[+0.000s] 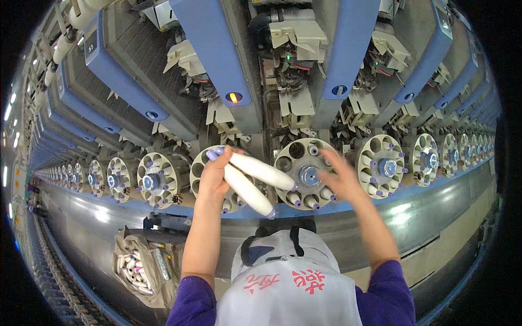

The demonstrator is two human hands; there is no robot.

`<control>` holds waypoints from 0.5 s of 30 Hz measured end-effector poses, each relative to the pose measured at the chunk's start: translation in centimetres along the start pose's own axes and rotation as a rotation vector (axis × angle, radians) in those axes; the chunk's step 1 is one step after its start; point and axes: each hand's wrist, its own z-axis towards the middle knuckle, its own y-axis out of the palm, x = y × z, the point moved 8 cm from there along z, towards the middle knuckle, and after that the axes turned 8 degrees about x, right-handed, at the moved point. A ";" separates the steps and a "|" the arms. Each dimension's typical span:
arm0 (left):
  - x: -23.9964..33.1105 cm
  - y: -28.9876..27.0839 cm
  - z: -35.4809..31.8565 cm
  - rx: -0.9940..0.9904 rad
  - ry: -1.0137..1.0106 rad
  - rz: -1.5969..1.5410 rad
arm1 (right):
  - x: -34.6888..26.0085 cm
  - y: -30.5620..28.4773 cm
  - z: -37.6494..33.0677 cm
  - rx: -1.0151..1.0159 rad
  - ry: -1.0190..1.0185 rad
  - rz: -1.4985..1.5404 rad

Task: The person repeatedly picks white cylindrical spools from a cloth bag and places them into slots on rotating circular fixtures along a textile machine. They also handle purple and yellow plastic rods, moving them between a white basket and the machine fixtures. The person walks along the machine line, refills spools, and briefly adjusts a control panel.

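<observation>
My left hand (pixel 215 173) is closed around the purple-tipped ends of two yarn bobbins. Both are wound with white yarn; the upper bobbin (pixel 262 170) slants toward the round magazine on its right, and the lower bobbin (pixel 247 190) points down and to the right. My right hand (pixel 341 176), somewhat blurred, is at the right side of that cream magazine (pixel 284 154), thumb and fingers apart with no bobbin seen in them. Several bobbins stand in its holes around a blue-and-silver hub (pixel 310 176). Another magazine (pixel 197 163) is partly hidden behind my left hand and the held bobbins.
A long row of similar magazines (pixel 379 163) runs left and right along the winding machine, below blue uprights (pixel 215 49). One upright has a lit orange knob (pixel 234 98). At lower left, a cloth bag (pixel 157 290) holds many bobbins. A blue rail (pixel 247 215) runs below the magazines.
</observation>
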 end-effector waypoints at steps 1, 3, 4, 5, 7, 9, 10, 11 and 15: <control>0.2 0.3 0.5 -0.044 -0.017 -0.015 | -0.5 4.7 0.3 -0.215 0.165 0.191; 0.6 -0.4 1.8 0.014 -0.025 0.001 | 0.4 9.5 -0.7 -0.408 0.508 0.374; 0.5 -0.7 2.6 0.052 -0.013 0.009 | 2.5 10.0 -1.8 -0.375 0.744 0.367; 0.2 -1.0 3.2 0.096 0.012 0.009 | 4.4 10.3 -3.4 -0.367 0.947 0.430; -1.0 -0.7 4.3 0.119 0.117 0.094 | 8.7 7.7 -5.0 -0.058 1.067 0.494; -2.4 -0.1 4.7 0.171 0.296 0.215 | 10.2 6.1 -4.5 0.022 0.749 0.182; -3.3 0.7 4.9 0.151 0.332 0.404 | 10.3 5.8 -4.2 0.025 0.625 0.001; -4.8 1.4 4.8 0.116 0.300 0.393 | 8.1 5.3 -2.8 0.093 0.273 -0.336; -5.8 3.4 2.8 0.032 0.279 0.351 | 0.7 7.0 1.4 0.256 0.031 -0.553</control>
